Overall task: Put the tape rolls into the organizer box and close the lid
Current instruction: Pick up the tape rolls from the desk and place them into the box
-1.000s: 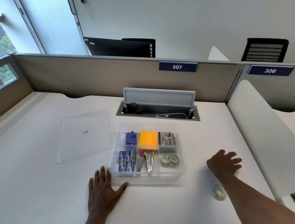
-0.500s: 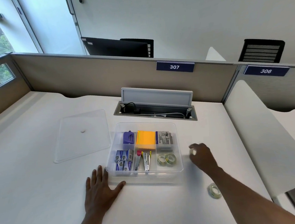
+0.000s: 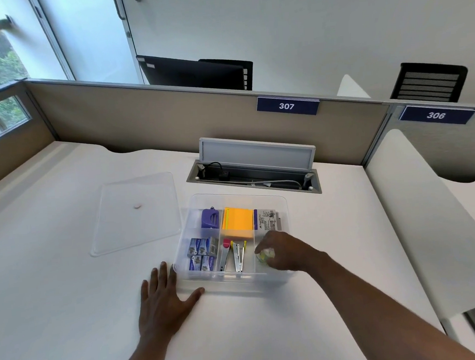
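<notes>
Pinched a tape roll (image 3: 265, 253) in the right hand (image 3: 286, 250), low over the near right compartment of the organizer box (image 3: 235, 280). Kept the left hand (image 3: 163, 302) spread flat on the counter (image 3: 56, 307), touching the box's near left corner. Risked dropping the roll onto the divider if released too early, and left the lid (image 3: 135, 213) lying apart to the left, not yet fitted.

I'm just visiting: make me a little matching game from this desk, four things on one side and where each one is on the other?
Things:
1. clear lid
2. orange sticky notes
3. left hand
4. right hand

Places:
A. over the box's near right compartment
B. flat on the desk, left of the box
C. middle far compartment
D. palm down at the box's near left corner

Pairs: 1-B, 2-C, 3-D, 4-A
</notes>
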`<control>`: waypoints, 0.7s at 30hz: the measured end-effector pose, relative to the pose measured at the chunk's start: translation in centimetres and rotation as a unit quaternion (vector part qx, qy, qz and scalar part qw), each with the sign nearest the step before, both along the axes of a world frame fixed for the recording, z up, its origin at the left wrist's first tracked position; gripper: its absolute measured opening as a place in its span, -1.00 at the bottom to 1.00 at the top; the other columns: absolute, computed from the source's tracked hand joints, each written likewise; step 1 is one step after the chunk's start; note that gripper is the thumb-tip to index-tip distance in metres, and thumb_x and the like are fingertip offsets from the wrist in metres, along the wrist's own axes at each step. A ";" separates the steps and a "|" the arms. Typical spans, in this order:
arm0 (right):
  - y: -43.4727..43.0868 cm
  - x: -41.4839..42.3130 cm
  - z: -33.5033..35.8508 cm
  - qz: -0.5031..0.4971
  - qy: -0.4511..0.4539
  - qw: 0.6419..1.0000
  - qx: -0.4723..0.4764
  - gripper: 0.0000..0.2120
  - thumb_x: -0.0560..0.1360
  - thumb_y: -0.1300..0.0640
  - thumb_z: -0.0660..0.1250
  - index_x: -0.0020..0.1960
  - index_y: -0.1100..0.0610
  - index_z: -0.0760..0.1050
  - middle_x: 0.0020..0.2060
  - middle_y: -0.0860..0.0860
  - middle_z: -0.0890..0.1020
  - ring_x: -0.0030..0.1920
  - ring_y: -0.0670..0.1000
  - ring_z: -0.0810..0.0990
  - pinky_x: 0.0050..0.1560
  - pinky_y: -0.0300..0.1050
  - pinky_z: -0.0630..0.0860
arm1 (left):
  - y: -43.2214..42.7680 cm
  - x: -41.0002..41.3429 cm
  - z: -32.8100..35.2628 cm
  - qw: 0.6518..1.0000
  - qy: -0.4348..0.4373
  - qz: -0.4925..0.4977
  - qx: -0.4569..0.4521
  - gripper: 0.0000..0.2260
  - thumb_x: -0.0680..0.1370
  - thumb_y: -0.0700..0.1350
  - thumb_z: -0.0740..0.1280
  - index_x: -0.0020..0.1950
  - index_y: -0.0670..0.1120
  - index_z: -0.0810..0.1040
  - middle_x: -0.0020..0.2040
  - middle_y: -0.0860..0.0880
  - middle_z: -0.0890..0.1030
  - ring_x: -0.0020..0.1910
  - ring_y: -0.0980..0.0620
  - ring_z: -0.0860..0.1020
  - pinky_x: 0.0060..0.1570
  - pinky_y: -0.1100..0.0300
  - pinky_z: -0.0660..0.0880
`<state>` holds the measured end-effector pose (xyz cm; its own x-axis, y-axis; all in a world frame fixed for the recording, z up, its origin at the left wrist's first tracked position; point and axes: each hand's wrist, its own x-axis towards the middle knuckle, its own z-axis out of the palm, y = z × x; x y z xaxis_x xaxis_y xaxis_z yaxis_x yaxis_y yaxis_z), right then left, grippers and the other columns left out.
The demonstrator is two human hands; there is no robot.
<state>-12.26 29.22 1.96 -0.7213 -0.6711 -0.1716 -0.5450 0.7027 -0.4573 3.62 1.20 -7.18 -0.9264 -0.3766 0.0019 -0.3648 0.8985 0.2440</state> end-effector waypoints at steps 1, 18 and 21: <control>-0.1 0.3 0.1 0.006 -0.016 1.000 0.006 -0.65 0.34 0.20 0.35 0.12 0.01 0.59 0.10 0.05 0.56 0.14 0.00 0.51 0.24 -0.14 0.44 | 0.0 0.0 0.0 1.000 0.001 0.000 -0.001 -0.09 0.35 0.52 -0.01 0.52 -0.06 0.11 0.56 -0.06 0.10 0.53 -0.06 0.04 0.49 -0.07 0.02; 7.6 1.2 -1.9 -0.383 0.048 0.918 0.089 -0.73 0.42 0.21 0.21 0.09 0.12 0.51 0.03 0.14 0.52 0.11 0.21 0.52 0.05 -0.01 0.51 | -0.1 0.1 -0.1 1.000 -0.002 -0.002 -0.002 -0.10 0.36 0.51 -0.01 0.52 -0.05 0.11 0.56 -0.07 0.08 0.53 -0.07 0.03 0.49 -0.07 0.01; 9.0 2.6 -2.4 -0.383 -0.007 0.913 0.140 -0.69 0.44 0.14 0.18 0.16 0.12 0.47 0.11 0.14 0.51 0.17 0.22 0.49 0.16 -0.02 0.46 | -0.1 0.1 -0.2 1.000 -0.001 -0.002 0.004 -0.10 0.36 0.52 -0.01 0.51 -0.06 0.15 0.55 -0.08 0.10 0.53 -0.08 0.04 0.48 -0.08 0.01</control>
<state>-9.69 38.21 -0.41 -0.9572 0.1009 -0.2712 0.1595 0.9660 -0.2036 3.68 1.06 -7.40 -0.9280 -0.3725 -0.0021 -0.3611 0.8981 0.2509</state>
